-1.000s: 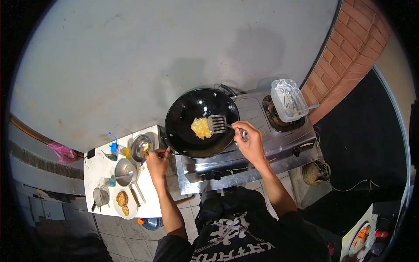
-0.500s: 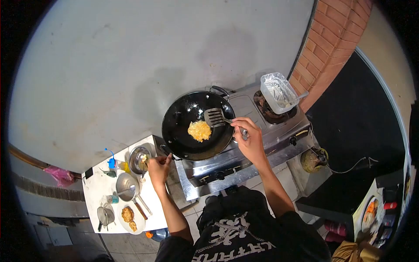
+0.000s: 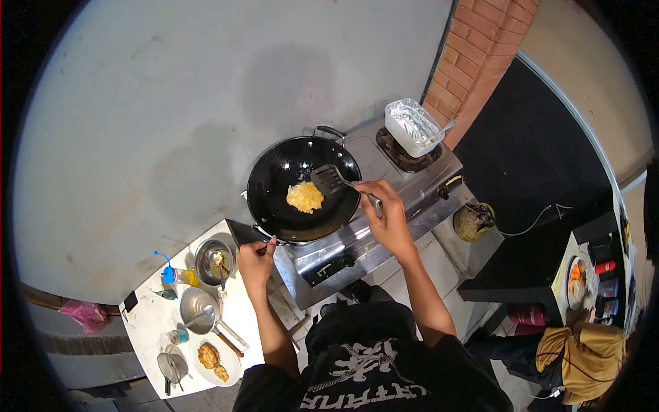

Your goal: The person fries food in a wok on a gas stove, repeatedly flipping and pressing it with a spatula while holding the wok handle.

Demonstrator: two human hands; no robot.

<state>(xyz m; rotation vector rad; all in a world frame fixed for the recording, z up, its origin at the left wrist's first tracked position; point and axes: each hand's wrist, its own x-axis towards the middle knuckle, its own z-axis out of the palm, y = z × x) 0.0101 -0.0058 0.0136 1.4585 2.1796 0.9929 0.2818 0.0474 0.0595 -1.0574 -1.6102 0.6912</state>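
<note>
A black wok (image 3: 274,206) rests on the left side of the gas stove (image 3: 357,250). In it lies a yellow-gold fried egg patty (image 3: 305,198), slightly browned. My right hand (image 3: 386,218) is closed around the handle of a slotted spatula (image 3: 329,180), whose blade hovers over the wok just right of the egg. At the wok's near left side, my left hand (image 3: 256,264) is closed on the loop handle (image 3: 264,235); the fingers partly cover it.
A white table (image 3: 240,302) to the left bears metal bowls (image 3: 213,259), a blue-capped bottle (image 3: 180,276), a strainer (image 3: 171,364) and a plate (image 3: 230,364) with fried pieces. A plastic container (image 3: 412,127) sits over the right burner. A gas cylinder (image 3: 473,222) stands beyond the stove.
My left hand has moved from beside the metal bowl to the wok's near handle. My right hand still holds the spatula above the wok. The whole view has shifted.
</note>
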